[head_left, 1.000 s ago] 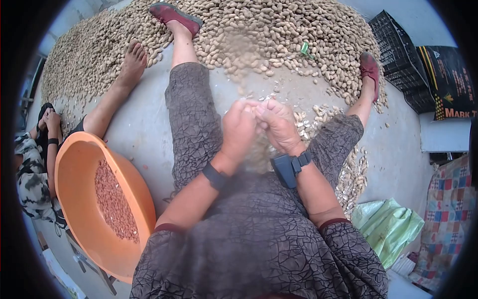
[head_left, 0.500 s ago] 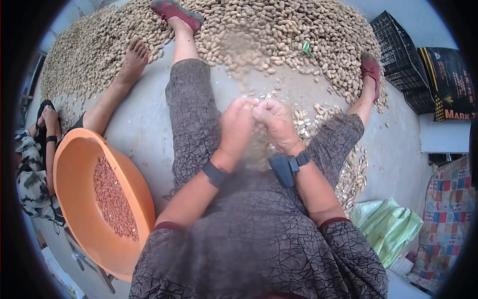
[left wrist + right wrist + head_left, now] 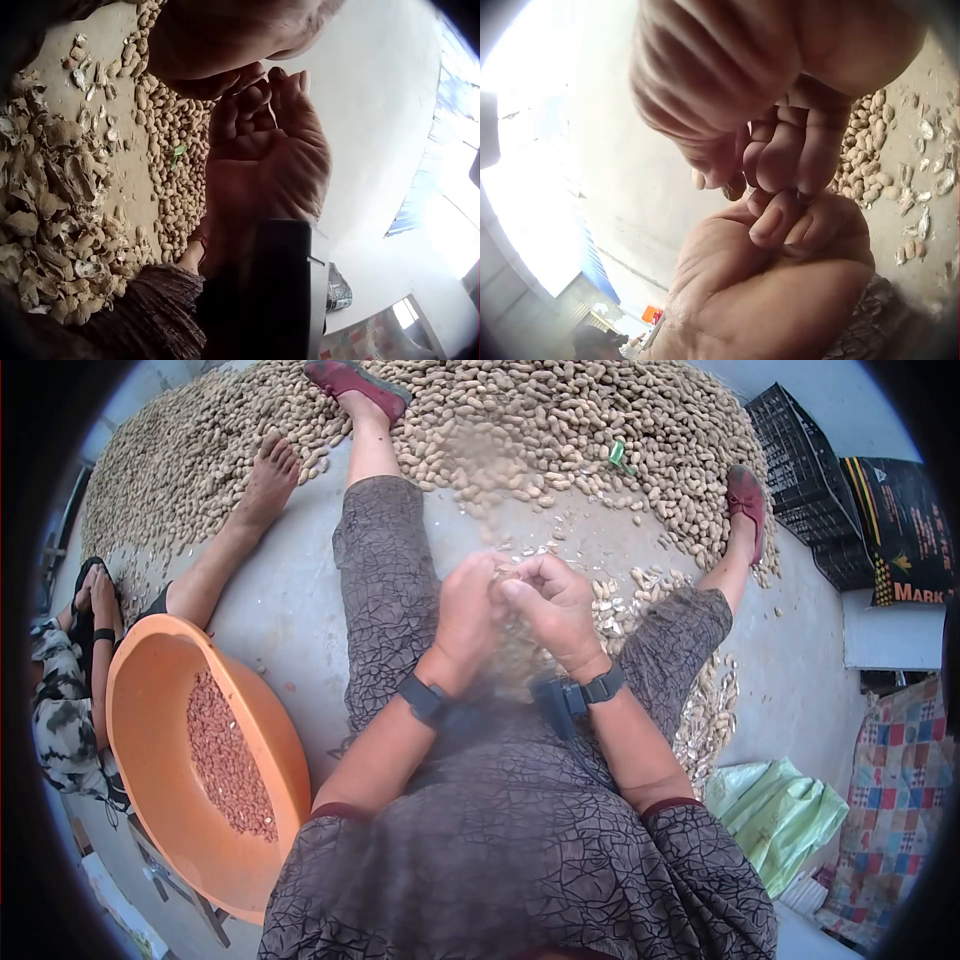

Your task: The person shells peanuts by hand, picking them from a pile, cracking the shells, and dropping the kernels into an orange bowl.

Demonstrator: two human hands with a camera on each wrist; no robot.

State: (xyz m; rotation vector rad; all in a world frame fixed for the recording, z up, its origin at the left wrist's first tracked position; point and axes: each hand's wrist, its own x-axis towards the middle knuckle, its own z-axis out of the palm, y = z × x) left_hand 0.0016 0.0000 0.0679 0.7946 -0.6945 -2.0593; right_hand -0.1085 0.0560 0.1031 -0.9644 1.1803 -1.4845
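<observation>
The left hand [image 3: 466, 615] and right hand [image 3: 563, 612] meet above the lap, fingers curled and tips together. A small brownish peanut [image 3: 506, 572] is pinched between them. In the left wrist view the peanut [image 3: 277, 73] shows at the thumb and fingertip of the right hand [image 3: 266, 161], with the left hand [image 3: 240, 37] touching from above. The right wrist view has the peanut [image 3: 733, 187] under the right hand's fingers, beside the left hand's curled fingers [image 3: 769, 225]. What lies inside the left palm is hidden.
Unshelled peanuts [image 3: 560, 420] are heaped beyond the legs; empty shells [image 3: 705, 710] lie by the right thigh. An orange basin [image 3: 150, 730] with reddish kernels [image 3: 228, 760] stands left, beside another seated person [image 3: 65, 710]. A green bag [image 3: 785, 820] and black crate [image 3: 800, 470] are right.
Both hands have shifted slightly left and the wrists have turned a little, the fingertips staying together. At far left, the other person's hands have moved slightly.
</observation>
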